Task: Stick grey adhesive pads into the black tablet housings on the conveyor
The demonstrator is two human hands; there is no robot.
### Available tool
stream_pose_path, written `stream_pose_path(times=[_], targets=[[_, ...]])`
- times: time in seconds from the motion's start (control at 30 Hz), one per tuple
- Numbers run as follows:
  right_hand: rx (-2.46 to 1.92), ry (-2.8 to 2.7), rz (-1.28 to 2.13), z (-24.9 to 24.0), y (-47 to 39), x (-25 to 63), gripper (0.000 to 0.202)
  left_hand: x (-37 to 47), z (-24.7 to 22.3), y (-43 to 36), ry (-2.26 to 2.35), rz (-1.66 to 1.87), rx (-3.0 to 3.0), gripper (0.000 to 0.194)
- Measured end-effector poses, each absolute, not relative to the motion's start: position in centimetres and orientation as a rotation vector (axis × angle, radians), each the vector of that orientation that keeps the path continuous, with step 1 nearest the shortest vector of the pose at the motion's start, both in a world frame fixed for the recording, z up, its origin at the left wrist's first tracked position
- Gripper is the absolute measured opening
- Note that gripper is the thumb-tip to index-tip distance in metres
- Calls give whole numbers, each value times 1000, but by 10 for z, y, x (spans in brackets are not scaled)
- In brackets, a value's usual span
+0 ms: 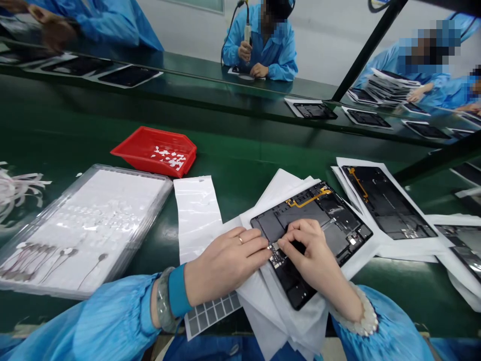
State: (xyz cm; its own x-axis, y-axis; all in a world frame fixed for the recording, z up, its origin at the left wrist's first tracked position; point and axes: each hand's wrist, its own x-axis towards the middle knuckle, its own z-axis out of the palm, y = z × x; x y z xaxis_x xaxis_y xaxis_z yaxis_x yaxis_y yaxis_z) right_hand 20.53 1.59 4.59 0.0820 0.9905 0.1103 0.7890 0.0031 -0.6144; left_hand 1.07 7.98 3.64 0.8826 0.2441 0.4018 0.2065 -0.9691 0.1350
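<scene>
Nearest, a sheet of grey labels (212, 316) lies beside white papers (259, 296) on the tabletop (235, 178). On these papers is the tablet (336, 240). The left hand (231, 255) rests its straight fingers at the tablet's left edge; I cannot tell if they grip it. The right hand (313, 253) is over the tablet, thumb and forefinger pinched; whether a piece is between them, I cannot tell. At left is a clear tray (163, 189) with wired parts (39, 248), at right another tablet (389, 205). Farther is a red bin (141, 143) with white bits (175, 163); beyond, a co-worker (280, 50) holds a tool (247, 35)
</scene>
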Motion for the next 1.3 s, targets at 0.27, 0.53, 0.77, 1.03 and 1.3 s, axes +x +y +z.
stream_pose_path(times=[0.27,0.53,0.77,1.03,1.3], targets=[[-1838,-1769,467,46,16,205,18,11,36,80,349,658,2944,17],[-1836,-1761,507,47,16,205,19,12,36,81,361,674,2929,16],[-1845,-1745,503,48,16,204,19,12,35,82,354,657,2939,15],[-1845,-1796,440,47,15,204,19,14,37,81,371,592,3025,23],[-1849,-1914,333,50,14,206,21,17,38,83,345,477,3084,26]])
